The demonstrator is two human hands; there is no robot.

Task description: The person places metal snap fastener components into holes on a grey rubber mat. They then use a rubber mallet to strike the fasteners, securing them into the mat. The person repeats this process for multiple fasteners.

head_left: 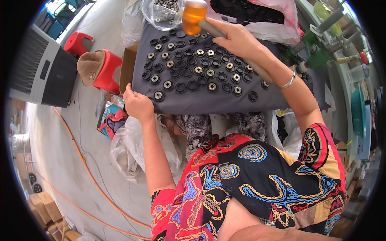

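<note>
My right hand (237,38) is wrapped round the handle of a mallet (194,18) with a translucent orange head, held above the far part of the grey cloth-covered table (241,105). On the table lie many black rings (192,85). Some carry a shiny metal bearing (158,95) in the centre; others show none. My left hand (138,104) is at the table's near left corner, fingers curled beside the lower edge of a cardboard box (128,66). Whether it grips the box, the table edge or something small is hidden.
A clear bag of small metal parts (163,14) and a pink-white sack of black pieces (277,20) are at the table's far side. Green machinery (315,50) stands right. Left are red stools (110,70), a hat (90,66), an air cooler (44,66) and an orange hose (80,154).
</note>
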